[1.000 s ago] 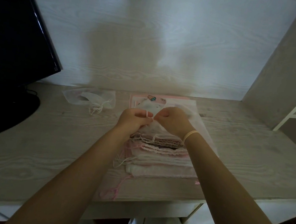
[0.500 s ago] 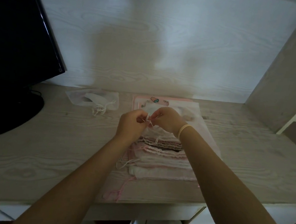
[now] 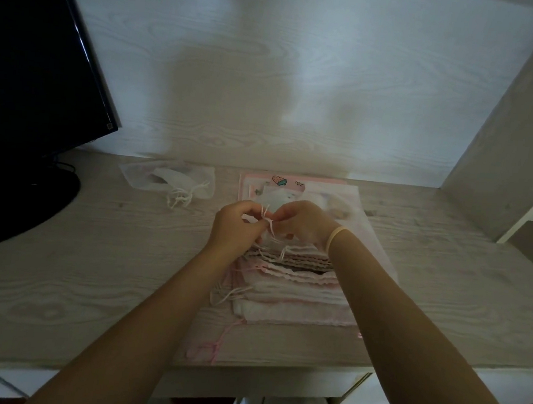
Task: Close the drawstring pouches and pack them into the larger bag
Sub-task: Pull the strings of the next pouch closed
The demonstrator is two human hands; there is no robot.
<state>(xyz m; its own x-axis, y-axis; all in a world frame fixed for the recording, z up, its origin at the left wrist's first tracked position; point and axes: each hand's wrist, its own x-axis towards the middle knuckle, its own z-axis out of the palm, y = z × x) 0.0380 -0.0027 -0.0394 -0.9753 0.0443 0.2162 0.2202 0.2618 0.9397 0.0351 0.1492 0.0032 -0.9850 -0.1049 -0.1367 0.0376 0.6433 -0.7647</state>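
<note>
1. Pouches are the job here. One see-through pouch [image 3: 166,177] lies by itself at about 10 o'clock from the hands. It sits near the black monitor [image 3: 36,82] and well apart from the pile. Its white cord ends [image 3: 181,197] are bunched at its mouth. It looks closed, but I cannot be sure.

2. Next comes the left hand [image 3: 234,231]. Its fingers are curled and pinch a thin white string [image 3: 268,221].

3. At 3 o'clock from it, almost touching, is the right hand [image 3: 305,223]. Its fingers are curled too, and they pinch the same string. I think the hands are pulling or tying the string to close the top pouch.

4. Under both hands lies the pile of pouches [image 3: 295,289]. They are flat, pink and white, and stacked in steps on the wooden desk [image 3: 73,264].

5. At 12 o'clock from the hands is a pink bag with a little picture [image 3: 280,181]. The pile lies partly on it. I guess it is the larger bag.

6. How will the pouches feel? I think very light, soft and floppy, like thin cloth. They will fold and slide, so pick one up by the bunched mouth. The strings are thin and may slip or tangle, so pinch them close to the mouth and pull gently.

7. A loose pink cord [image 3: 212,348] lies at 6 o'clock, close to the desk edge. It could snag an arm.
</note>
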